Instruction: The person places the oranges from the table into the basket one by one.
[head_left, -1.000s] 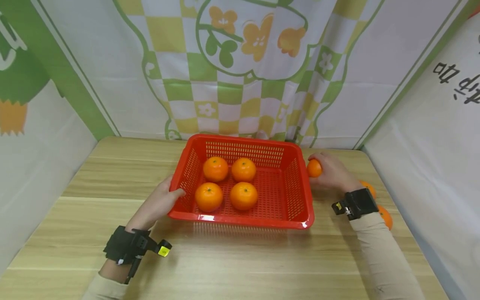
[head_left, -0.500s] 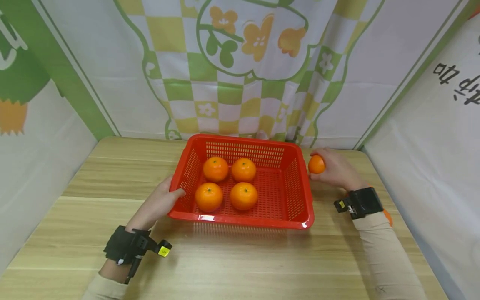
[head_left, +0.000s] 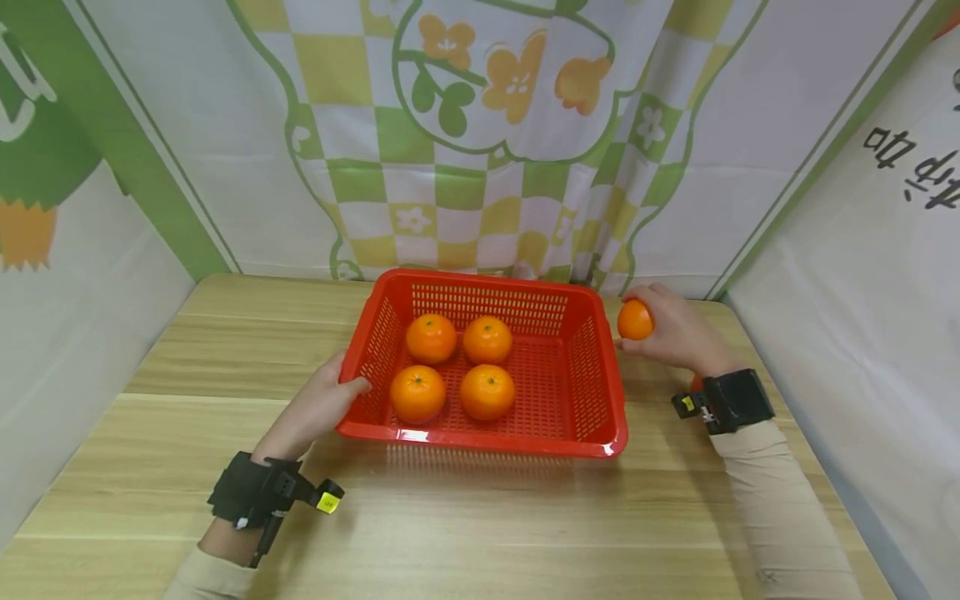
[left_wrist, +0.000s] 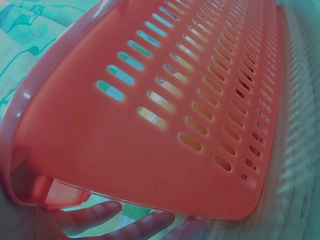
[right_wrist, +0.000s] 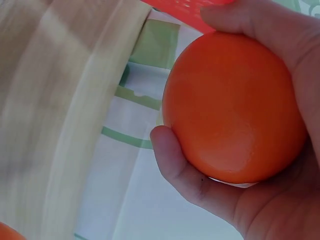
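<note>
Just right of the red slotted basket (head_left: pixel 510 443), the right hand (head_left: pixel 672 332) has its fingers curled round a smooth, shiny, deep-coloured orange (head_left: pixel 636 320); the left hand (head_left: pixel 318 402) grips the basket's left end.

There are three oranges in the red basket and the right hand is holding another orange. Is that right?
Not quite: the head view shows four oranges in the red basket, not three. The right hand is holding another orange, as you said.
</note>
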